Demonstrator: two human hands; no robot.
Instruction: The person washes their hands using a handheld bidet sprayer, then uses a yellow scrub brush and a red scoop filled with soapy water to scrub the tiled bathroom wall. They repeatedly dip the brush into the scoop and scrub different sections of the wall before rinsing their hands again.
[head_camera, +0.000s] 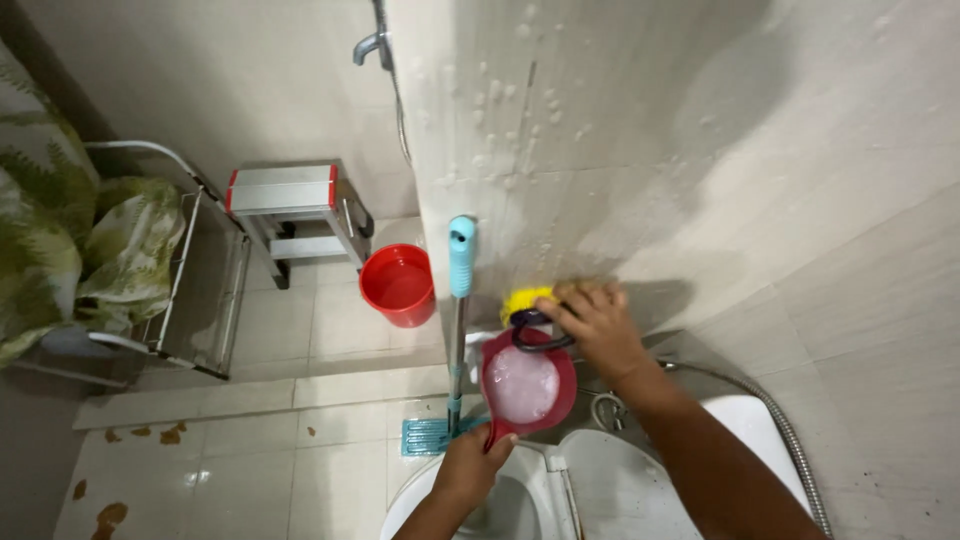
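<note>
Soapy water is sitting in the red dipper (522, 385) that I am holding out over the toilet (600, 490), its bowl and raised seat lying directly below me. My left hand (468, 468) is curling shut around the dipper's handle at the near end, so the cup is hanging level just above the toilet rim and close to the tiled wall (700, 150). My right hand (597, 322) is closing around the dark handle of a yellow scrub brush (527, 305), fingers wrapped tight, and is pressing its bristles against the wall right above the dipper's far edge. Wet patches and beads of water are showing on the tiles above the brush. A metal hose (770, 415) is curving down the wall to my right, past my forearm.

Just left of the dipper, a floor brush with a blue handle grip (460, 255) is leaning upright against the wall corner, its blue head (428, 436) resting on the floor tiles. Further off, a red bucket (397, 285) holding water is standing on the floor. Beyond it a small step stool (290, 205) with red trim is standing near the far wall, and a white wire rack (195, 280) draped with a green leaf-print cloth (60, 240) is standing at the left. A tap (368, 45) is sticking out high up.
</note>
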